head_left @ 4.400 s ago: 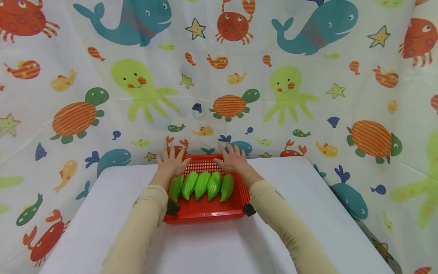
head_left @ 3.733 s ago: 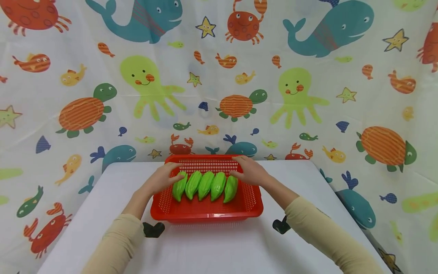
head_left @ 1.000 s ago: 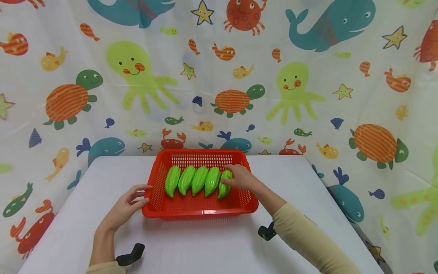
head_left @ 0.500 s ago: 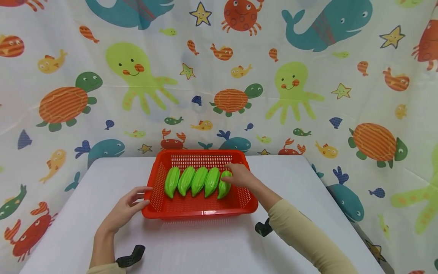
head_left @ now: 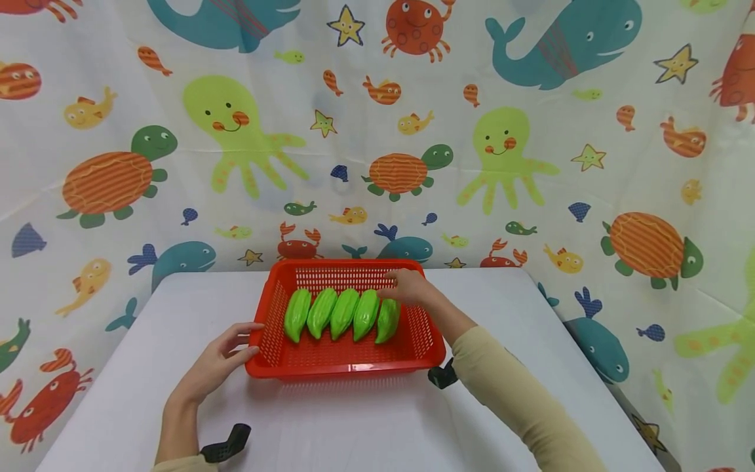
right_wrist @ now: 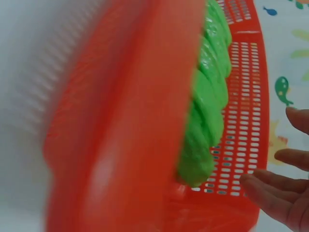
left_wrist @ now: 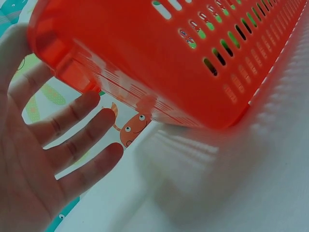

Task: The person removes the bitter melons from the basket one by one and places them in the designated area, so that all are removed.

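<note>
A red plastic basket (head_left: pixel 348 368) with slotted walls stands on the white table. Several glossy green, ridged, pointed fruits (head_left: pixel 344 313) lie side by side in it; they look like toy star fruit. My left hand (head_left: pixel 208 368) is at the basket's left rim, its fingertips touching or almost touching it. In the left wrist view those fingers (left_wrist: pixel 77 145) are spread and extended beside the basket's outer wall. My right hand (head_left: pixel 409 288) hovers over the back right of the basket, above the rightmost fruit (head_left: pixel 387 321). In the right wrist view its fingers are loosely extended, holding nothing.
The white table (head_left: pixel 354 432) extends around the basket on both sides and in front. A curtain (head_left: pixel 377 131) printed with sea animals hangs behind it. Black wrist-worn devices (head_left: pixel 227 444) are on both wrists.
Both hands were above the basket at first; the left has since moved to its left rim. In the last half second my right hand has risen slightly back from the rightmost fruit, which stays put.
</note>
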Demonstrator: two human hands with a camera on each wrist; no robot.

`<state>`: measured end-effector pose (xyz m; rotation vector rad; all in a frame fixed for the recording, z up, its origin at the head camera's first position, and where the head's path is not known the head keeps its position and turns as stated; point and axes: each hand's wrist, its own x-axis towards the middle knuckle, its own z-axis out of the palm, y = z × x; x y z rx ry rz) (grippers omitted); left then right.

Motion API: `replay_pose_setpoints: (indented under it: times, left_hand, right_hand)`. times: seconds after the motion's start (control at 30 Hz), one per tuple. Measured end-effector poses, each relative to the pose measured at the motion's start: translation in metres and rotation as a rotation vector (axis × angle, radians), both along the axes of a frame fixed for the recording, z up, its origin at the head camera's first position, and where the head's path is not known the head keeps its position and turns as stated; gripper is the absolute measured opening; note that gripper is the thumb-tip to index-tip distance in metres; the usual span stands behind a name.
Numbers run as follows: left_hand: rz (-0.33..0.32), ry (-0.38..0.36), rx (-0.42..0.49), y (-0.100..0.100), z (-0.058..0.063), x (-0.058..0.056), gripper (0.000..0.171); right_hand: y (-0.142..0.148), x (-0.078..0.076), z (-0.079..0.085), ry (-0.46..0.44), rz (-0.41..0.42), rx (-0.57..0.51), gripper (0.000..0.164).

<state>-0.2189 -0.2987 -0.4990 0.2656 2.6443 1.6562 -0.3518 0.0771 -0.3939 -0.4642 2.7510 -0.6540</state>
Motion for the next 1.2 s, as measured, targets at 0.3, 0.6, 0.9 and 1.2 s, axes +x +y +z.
replay_pose_setpoints:
  times: [0.3,0.6,0.9,1.2]
  left_hand:
    - [-0.001,-0.006,0.007,-0.003,0.0,-0.003,0.046]
    - [-0.015,-0.042,0.047,-0.003,0.0,-0.006,0.048]
    - [-0.031,-0.024,0.029,-0.007,0.002,-0.012,0.047]
    - [-0.038,-0.036,0.041,-0.012,0.001,-0.018,0.047]
  right_hand:
    - [-0.007,-0.024,0.005,-0.022,-0.029,0.021,0.059]
    - [-0.006,-0.037,-0.001,-0.07,-0.103,-0.067,0.057]
    - [-0.003,-0.041,-0.013,-0.109,-0.099,-0.107,0.056]
    - [-0.007,-0.04,-0.013,-0.214,-0.113,-0.106,0.055]
